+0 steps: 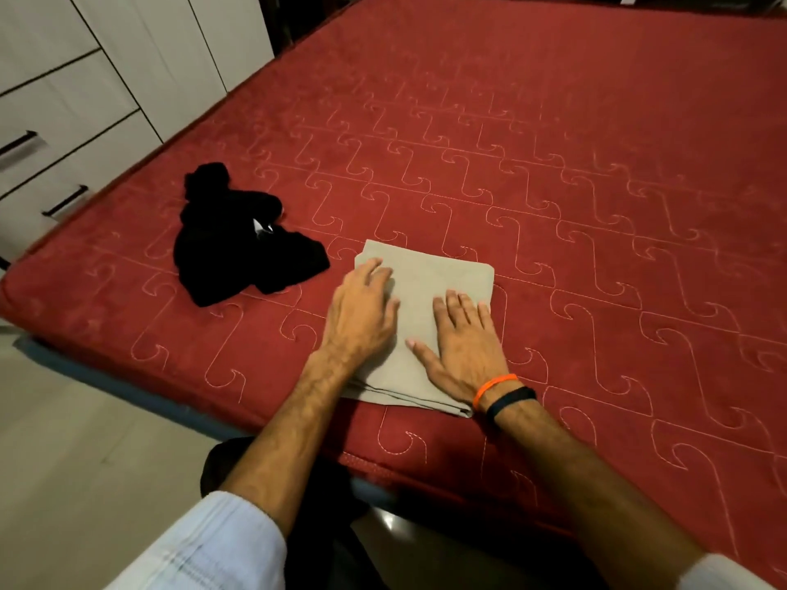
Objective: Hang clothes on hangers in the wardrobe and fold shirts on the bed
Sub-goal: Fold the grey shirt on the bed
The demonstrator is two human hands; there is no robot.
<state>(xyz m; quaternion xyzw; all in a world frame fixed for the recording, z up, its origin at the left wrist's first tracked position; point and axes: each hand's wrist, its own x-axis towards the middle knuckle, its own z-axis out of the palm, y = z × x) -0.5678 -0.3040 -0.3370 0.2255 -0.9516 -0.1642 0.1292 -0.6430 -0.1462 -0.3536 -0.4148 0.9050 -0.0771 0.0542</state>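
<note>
Bed (553, 172) — red quilted cover, near edge at lower left.
Grey shirt (430, 274) — folded to a flat rectangle, lying near the bed's front edge.
Left hand (362, 313) — flat on the shirt's left side, fingers (379, 270) straight and close together, pressing down.
Right hand (460, 347) — flat on the shirt's right half, fingers slightly spread, thumb out to the left; orange and black bands (504, 391) at the wrist.
Black garment (242, 249) — crumpled heap, just left of the shirt, apart from it, unfolded.
Wardrobe (85, 78) — white doors and drawers beyond the bed's left edge, shut.
Step in hand, as judged: smoothing the finished fold of the shirt. Folding roughly half done — one item folded, one not.
Next move, as judged: lifting both palms without dragging the layers, then reaching left for the black garment and shaking it open to find its shape before laying it flat.
</note>
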